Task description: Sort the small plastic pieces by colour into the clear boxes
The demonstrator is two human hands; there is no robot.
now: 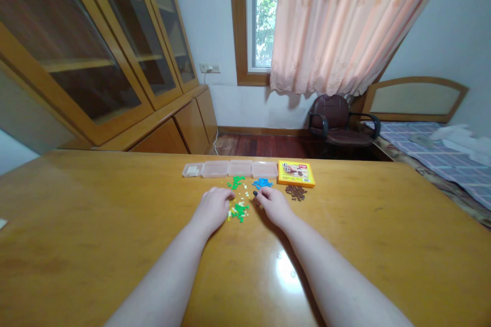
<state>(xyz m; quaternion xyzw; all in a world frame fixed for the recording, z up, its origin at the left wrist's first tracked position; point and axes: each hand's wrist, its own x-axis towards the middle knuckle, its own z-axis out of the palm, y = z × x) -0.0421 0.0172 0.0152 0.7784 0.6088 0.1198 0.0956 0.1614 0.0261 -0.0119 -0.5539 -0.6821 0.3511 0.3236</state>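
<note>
My right hand (274, 204) pinches a small black building brick (255, 193) between thumb and fingertips, just above the table. My left hand (214, 208) rests on the table with loosely bent fingers, and nothing shows in it. Between the hands lies a mixed pile of green bricks (240, 211) with white and yellow bits among them. Several small white bricks (246, 190) are scattered farther back. A separate heap of green bricks (236, 182) sits beyond my left fingertips. Blue bricks (263, 183) lie behind my right hand, and brown bricks (296, 192) to its right.
Several clear plastic trays (240, 168) stand in a row near the table's far edge; the leftmost small tray (192, 170) holds something whitish. Beside them lies a yellow box (295, 173). Past the wooden table (115, 225) are a cabinet (153, 97), an office chair (337, 120) and a bed (433, 138).
</note>
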